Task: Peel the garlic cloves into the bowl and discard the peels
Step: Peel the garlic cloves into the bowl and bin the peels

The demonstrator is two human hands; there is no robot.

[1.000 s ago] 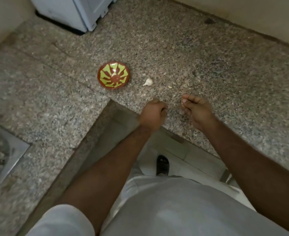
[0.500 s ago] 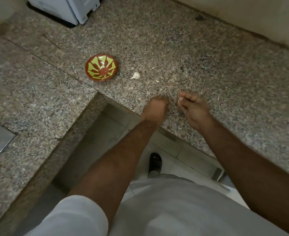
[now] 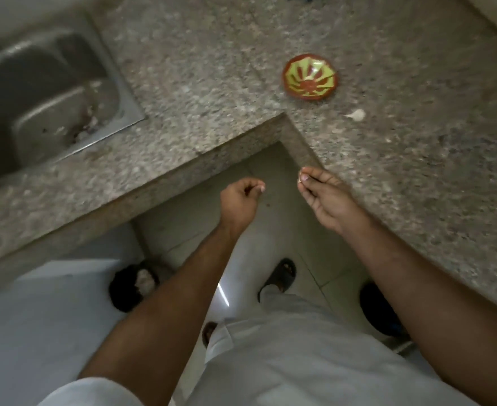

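A red bowl (image 3: 310, 77) with a yellow-green pattern stands on the granite counter (image 3: 417, 159). Just right of and nearer than the bowl lies a whole pale garlic clove (image 3: 357, 114). My left hand (image 3: 241, 200) is curled into a fist over the floor gap at the counter's inner corner, with a pale scrap of peel (image 3: 262, 187) at its fingertips. My right hand (image 3: 325, 196) hovers at the counter edge, its fingertips pinching a small pale bit of peel (image 3: 301, 175). Both hands are well short of the bowl.
A steel sink (image 3: 45, 98) with scraps in its basin is set in the counter at the left. The L-shaped counter wraps round a tiled floor (image 3: 200, 218) where my sandalled foot (image 3: 282, 273) stands. Dark shapes lie on the floor on both sides.
The view has swung left, bringing the sink into sight and shifting the bowl and clove to the right. Both hands have drawn back from the counter top to its inner corner.
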